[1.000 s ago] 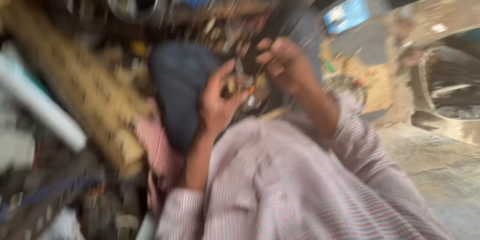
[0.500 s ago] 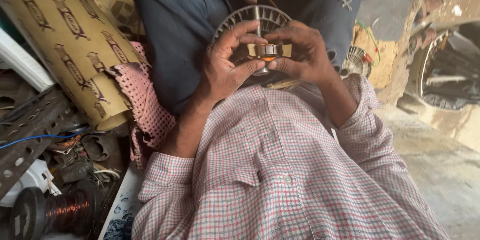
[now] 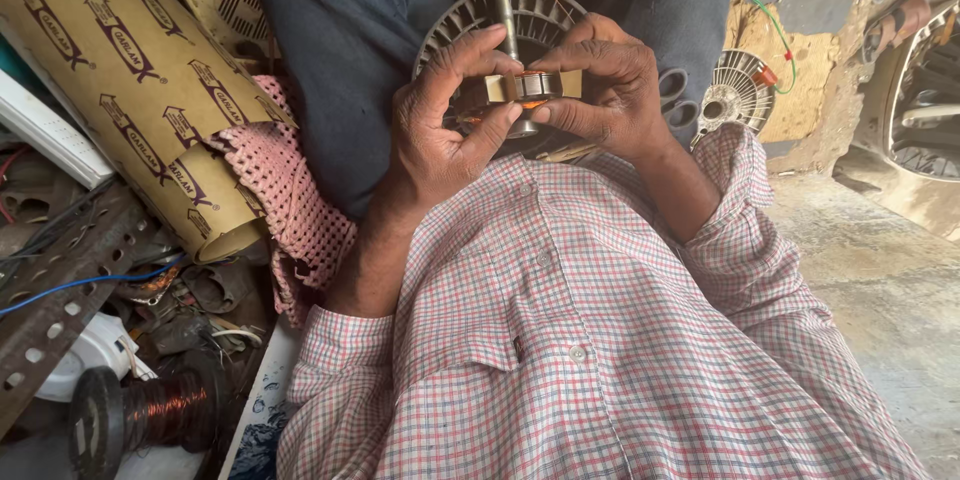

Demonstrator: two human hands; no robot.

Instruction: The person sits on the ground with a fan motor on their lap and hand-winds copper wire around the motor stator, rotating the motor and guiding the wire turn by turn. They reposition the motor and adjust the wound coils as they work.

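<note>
**Both hands on the round metal motor part**

Near the top middle of the frame, you hold a round metal motor part (image 3: 505,35) over your lap. It is grey, with thin slots all around its rim like a wheel, and a smooth metal rod stands up from its middle. Shiny copper wire shows between your fingers, with bits of tan paper beside it.

Your left hand (image 3: 440,130) is curled around the left side of the part, thumb and fingers pinching it. Your right hand (image 3: 610,90) is bent over the right side, fingertips pressing on the middle by the wire. Both hands are closed on the part and nearly touch each other.

Your checked shirt (image 3: 600,340) is soft cloth with red and blue lines, and it fills the bottom of the frame.

At the upper left lies a thick roll of brown paper (image 3: 130,80) with dark prints on it. A pink knitted cloth (image 3: 290,200) with little holes sits just beside it. At the lower left is a dark spool of copper wire (image 3: 150,410). At the upper right, a smaller round slotted part (image 3: 735,90) rests near a green wire (image 3: 780,25).
</note>
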